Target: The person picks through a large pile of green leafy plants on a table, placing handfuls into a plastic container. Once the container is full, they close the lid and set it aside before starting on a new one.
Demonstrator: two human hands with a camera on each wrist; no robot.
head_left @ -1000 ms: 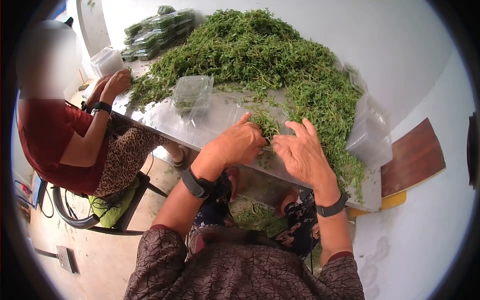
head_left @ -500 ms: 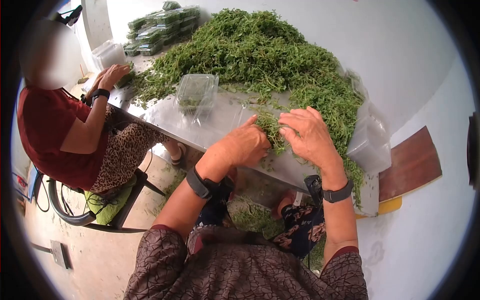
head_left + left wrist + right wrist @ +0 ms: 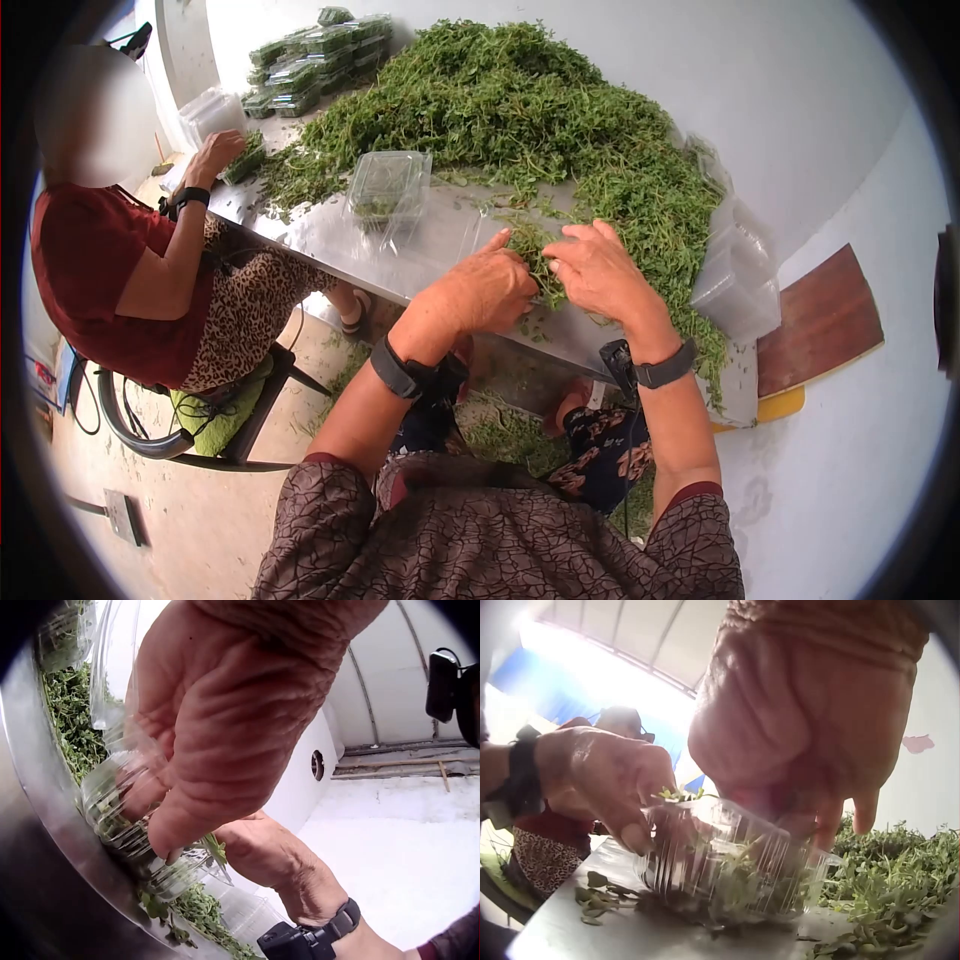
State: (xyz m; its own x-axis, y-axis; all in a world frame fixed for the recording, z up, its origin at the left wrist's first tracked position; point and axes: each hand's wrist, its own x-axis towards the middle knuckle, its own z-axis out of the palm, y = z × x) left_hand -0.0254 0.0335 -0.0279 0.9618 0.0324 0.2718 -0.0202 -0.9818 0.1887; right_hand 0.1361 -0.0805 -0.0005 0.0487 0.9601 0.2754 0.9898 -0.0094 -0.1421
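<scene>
In the left wrist view, a clear plastic clamshell box point(image 3: 105, 787) stands at the table's near edge, loosely filled with leafy green stems point(image 3: 532, 243). My left hand point(image 3: 480, 290) grips its near left side, thumb outside the wall and fingers over the rim. From the other side my right hand point(image 3: 605, 280) reaches down into the box, its fingers point(image 3: 826, 825) fairly straight among the greens. Some fingertips are hidden behind the ribbed wall in the right wrist view. Another lidded box point(image 3: 388, 185) with some greens inside sits to the left.
A big heap of cut greens point(image 3: 510, 100) covers the back and right of the metal table point(image 3: 310, 240). Filled boxes point(image 3: 320, 60) are stacked at the back left; nested empty ones point(image 3: 740, 275) stand at the right. Another person point(image 3: 130, 270) sits at left, handling a box.
My right hand has moved slightly up and then back toward the box, fingers shifting over the greens. My left hand stays at the box. The other person's hand has lifted off their greens.
</scene>
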